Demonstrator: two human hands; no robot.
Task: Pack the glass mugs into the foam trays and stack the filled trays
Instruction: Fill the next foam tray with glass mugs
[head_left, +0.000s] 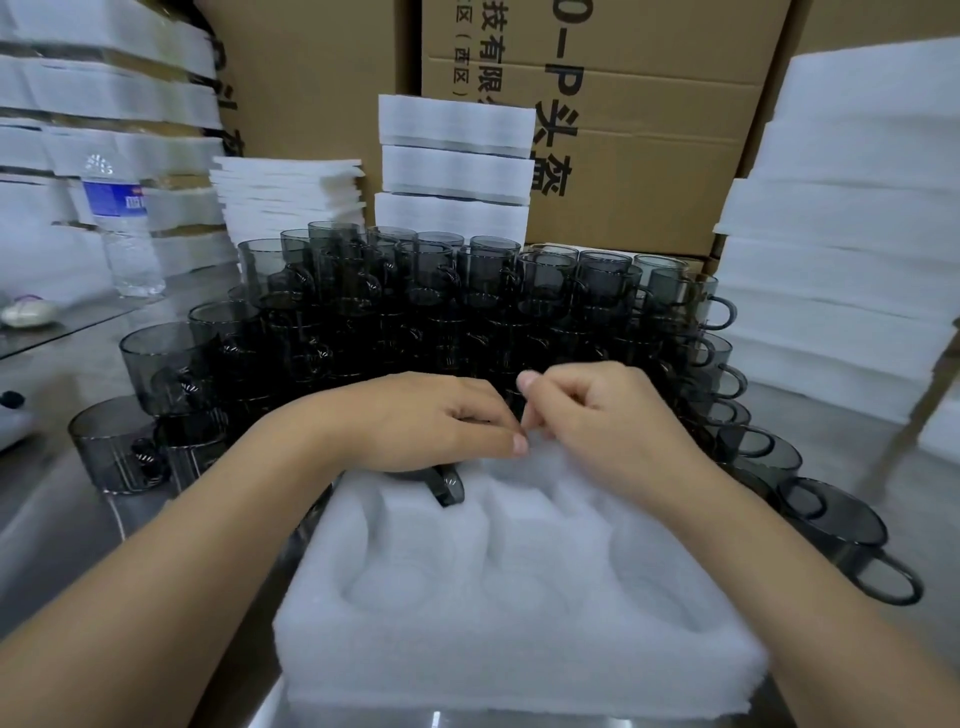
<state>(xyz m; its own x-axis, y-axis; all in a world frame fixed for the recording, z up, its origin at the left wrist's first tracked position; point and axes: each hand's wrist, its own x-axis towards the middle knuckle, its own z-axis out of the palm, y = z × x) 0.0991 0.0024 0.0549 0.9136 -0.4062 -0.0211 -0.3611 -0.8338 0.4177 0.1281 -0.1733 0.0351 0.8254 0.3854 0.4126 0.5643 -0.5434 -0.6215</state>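
Head view. At far left, white foam stacks (109, 98) rise against the wall, and a clear water bottle (123, 228) with a blue label stands upright in front of them. The glass mugs (415, 301) are smoke-grey and see-through, each with a loop handle. They are stacked in tiers on the steel table (57, 499), from its left side across to its right. At centre back are loose foam sheets (288, 200) and three closed foam trays (454, 161), piled one on another.

The left hand (431, 421) lies over a dark mug (448, 486), fingers curled down on its top. This mug sits in the far left pocket of the open foam tray (519, 654), with its handle sticking out toward the camera. The tray is white and soft-edged, with rounded pockets, and lies nearest the camera at centre.

The right hand (608, 421) is at the tray's far edge, fingers curled and thumb raised, touching the left thumb. Whether it pinches anything cannot be told.

Printed cardboard boxes (649, 156) stand behind. More foam layers (841, 249) are piled at right.
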